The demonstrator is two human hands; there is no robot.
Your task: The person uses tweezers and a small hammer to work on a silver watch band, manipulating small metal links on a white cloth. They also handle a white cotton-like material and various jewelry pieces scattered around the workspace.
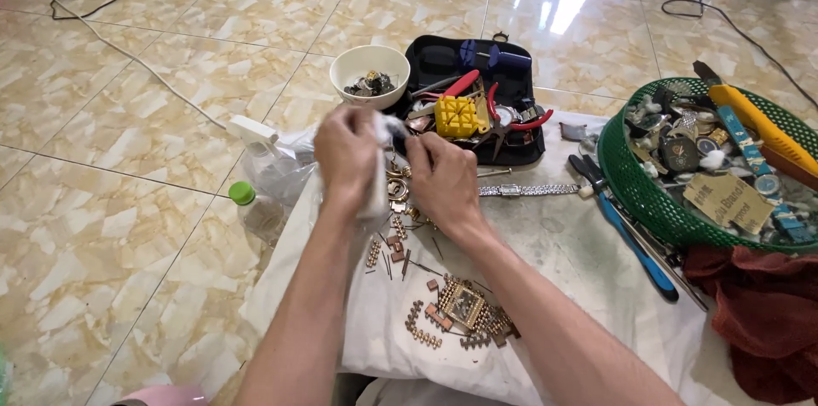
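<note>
Head view of two bare hands working over a white cloth (545, 287) spread on a low surface above a glossy beige marble-patterned tile floor (128, 227). The left hand (345, 150) and right hand (443, 180) meet at the cloth's upper middle. The left fingers are curled together around a small white wad, soft and crumpled like tissue or cloth (379, 172), which hangs below the fist. The right fingers are bunched toward the same wad; what they pinch is hidden, so their grip cannot be told.

Just below the hands lie gold-coloured metal watch parts (396, 193), small, shiny and rounded. Nearer the camera sits a square gold watch case (463, 304) ringed by loose rectangular bracelet links (423, 334) and thin pins. A silver metal watch bracelet (528, 190), finely segmented, lies flat just right of the right hand.

Behind the hands: a round white bowl (370, 61) holding dark small parts, and an open black tool case (520, 146) containing a yellow ribbed block (455, 116) and red-handled pliers (520, 120). At right, a green plastic mesh basket (635, 189) is heaped with watches and straps; a blue-handled screwdriver (626, 240) lies beside it, and a dark red cloth (758, 312) lies bunched below. A clear bottle with green cap (242, 193) lies at the cloth's left edge.
</note>
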